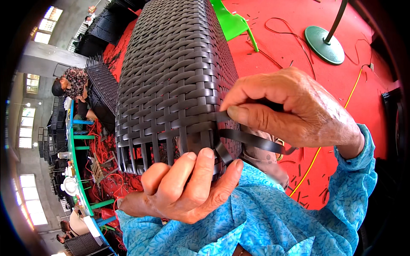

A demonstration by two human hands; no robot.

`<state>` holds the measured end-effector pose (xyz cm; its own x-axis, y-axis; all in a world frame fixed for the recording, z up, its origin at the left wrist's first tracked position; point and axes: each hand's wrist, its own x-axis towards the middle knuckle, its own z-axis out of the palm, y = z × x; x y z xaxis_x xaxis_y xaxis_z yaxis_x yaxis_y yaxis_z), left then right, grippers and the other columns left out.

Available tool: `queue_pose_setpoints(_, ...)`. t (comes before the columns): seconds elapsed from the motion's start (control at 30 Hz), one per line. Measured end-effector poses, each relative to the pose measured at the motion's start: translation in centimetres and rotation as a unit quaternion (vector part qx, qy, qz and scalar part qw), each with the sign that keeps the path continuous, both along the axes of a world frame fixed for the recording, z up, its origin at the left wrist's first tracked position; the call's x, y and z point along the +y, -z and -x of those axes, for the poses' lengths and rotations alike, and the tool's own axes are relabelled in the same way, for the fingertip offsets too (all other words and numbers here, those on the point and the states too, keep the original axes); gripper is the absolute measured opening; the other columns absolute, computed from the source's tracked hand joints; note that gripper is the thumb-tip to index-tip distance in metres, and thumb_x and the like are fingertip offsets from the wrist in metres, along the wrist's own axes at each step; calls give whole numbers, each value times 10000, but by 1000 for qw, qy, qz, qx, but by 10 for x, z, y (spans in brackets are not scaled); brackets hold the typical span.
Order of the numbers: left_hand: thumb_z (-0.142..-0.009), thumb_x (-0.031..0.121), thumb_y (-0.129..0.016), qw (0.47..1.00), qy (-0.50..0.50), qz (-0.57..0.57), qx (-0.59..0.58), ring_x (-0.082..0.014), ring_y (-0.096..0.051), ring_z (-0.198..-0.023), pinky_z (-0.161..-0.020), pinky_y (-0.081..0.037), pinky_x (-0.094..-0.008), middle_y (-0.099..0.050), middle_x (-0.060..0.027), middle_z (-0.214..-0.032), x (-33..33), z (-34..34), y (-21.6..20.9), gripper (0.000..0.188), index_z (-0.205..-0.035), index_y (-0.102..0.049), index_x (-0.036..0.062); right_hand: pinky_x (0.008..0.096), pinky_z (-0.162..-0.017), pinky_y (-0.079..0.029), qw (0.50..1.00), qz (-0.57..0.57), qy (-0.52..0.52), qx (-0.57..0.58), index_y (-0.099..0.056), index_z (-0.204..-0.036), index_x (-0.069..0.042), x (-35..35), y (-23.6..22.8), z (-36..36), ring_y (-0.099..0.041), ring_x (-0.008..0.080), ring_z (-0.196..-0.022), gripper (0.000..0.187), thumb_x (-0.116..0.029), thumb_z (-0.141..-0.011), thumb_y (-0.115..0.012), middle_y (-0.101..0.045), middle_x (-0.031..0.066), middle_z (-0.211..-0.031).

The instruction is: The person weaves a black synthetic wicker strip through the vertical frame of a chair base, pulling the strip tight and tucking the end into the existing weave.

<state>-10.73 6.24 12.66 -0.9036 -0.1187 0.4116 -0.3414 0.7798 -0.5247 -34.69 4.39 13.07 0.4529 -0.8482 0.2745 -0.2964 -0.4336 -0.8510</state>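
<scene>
A large dark wicker piece (166,68), woven from flat black plastic strips, stands before me with its corner toward my body. Its weave is tight higher up; near the lower end upright strips show with gaps between them. My right hand (294,106) pinches a flat black strip (252,138) between thumb and forefinger at the right side of the corner. The strip's loose length loops out below that hand. My left hand (188,187) is bent round the lower corner, fingertips on the front and thumb at the side. Its palm side is partly hidden.
A green plastic chair (232,21) stands beyond the wicker on a red floor (273,47) strewn with strip scraps. Farther right are a round green stand base (324,45) and a yellow cable (307,170). At left, a person (72,83) sits by another woven piece, near a long table.
</scene>
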Motion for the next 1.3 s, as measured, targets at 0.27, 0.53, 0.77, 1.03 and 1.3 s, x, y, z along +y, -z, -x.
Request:
queue_pose_setpoints(0.27,-854,405,-574,998,38,0,40,-185,-512,-815,-679,-378,-309,-600,-65,-1002,-3,2,7,263,-1070,-648,275,239,-568,-438,998,9,2,70,-562,-872,18,-3,2,-1,-559,101,-647,120,-95,-865,-603,-583,54,-709)
queue_pose_setpoints(0.53,-646,195,-742,943,80,-284,156,-195,-566,-693,-556,-406,-307,-597,-55,-828,-32,-10,-15,290,-902,-683,71,205,-553,-433,959,-282,17,21,-627,-837,0,-16,-20,2,-562,52,-646,88,-47,-763,-632,-616,22,-724)
queue_pose_setpoints(0.77,-662,60,-727,908,23,-404,109,-220,-522,-682,-597,-426,-301,-539,-81,-786,-52,0,-29,235,-886,-660,34,199,-609,-444,930,-367,-13,35,-614,-846,17,-25,-22,-7,-577,61,-668,125,-45,-738,-626,-631,26,-745)
queue_pose_setpoints(1.03,-605,18,-732,898,24,-432,84,-217,-534,-691,-586,-434,-303,-528,-77,-785,-54,7,-31,260,-857,-669,25,192,-581,-425,919,-393,-15,4,-545,-843,-11,-24,-18,-9,-547,55,-658,138,-49,-743,-632,-584,9,-716)
queue_pose_setpoints(1.3,-594,14,-741,901,27,-419,106,-223,-538,-692,-588,-437,-303,-532,-86,-785,-51,6,-23,283,-865,-661,24,204,-519,-429,935,-349,-29,-54,-554,-839,-15,-17,5,-6,-534,63,-578,223,-163,-783,-711,-580,3,-679)
